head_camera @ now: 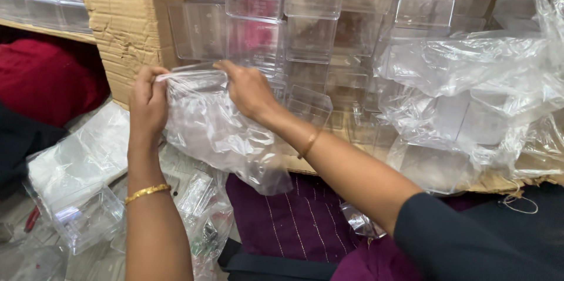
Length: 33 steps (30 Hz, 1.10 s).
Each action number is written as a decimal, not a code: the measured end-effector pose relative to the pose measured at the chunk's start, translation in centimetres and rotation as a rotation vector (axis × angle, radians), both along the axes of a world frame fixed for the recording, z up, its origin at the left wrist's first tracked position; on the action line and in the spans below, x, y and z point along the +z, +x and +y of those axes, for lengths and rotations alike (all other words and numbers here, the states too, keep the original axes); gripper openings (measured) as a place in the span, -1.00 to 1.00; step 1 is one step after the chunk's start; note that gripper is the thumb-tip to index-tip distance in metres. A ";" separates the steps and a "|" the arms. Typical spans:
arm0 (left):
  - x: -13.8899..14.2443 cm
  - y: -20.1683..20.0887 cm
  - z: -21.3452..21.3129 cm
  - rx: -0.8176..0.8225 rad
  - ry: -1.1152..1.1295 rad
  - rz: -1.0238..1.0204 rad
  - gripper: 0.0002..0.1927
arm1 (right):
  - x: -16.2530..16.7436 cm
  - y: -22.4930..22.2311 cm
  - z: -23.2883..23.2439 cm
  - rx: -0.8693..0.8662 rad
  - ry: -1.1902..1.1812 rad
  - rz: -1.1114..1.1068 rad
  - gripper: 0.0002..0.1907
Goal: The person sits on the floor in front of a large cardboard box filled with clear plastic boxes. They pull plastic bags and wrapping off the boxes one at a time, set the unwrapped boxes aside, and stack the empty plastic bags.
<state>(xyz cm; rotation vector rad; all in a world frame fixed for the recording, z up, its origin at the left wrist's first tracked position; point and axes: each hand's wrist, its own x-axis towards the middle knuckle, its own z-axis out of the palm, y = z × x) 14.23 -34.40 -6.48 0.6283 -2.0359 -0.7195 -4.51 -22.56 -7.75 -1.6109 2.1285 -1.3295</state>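
A clear plastic bag (220, 134) hangs in front of me, crumpled and empty-looking. My left hand (147, 101) pinches its top left corner. My right hand (249, 90) grips the top edge on the other side, so the bag's mouth is stretched between both hands. Behind the bag lies a cardboard box (120, 19) on its side, filled with several clear plastic containers (311, 28) stacked in rows.
Loose crumpled plastic sheeting (470, 87) spills from the box at the right. A clear lidded box (88, 216) and more bags lie on the floor at lower left. Purple cloth (299, 222) covers my lap. Red fabric (41, 78) sits under a shelf at left.
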 end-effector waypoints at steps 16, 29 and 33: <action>-3.3 -8.7 7.5 -0.355 0.649 0.542 -0.78 | -1.7 -8.5 7.3 -0.175 -0.208 -0.431 -0.67; -2.8 -8.6 9.5 -0.512 1.043 0.430 -0.74 | -2.6 -9.3 7.6 0.052 -0.218 -0.961 -0.52; 0.0 -8.6 10.9 -0.554 0.969 0.388 -0.74 | -0.7 -9.5 10.8 0.441 -0.213 -1.246 -0.51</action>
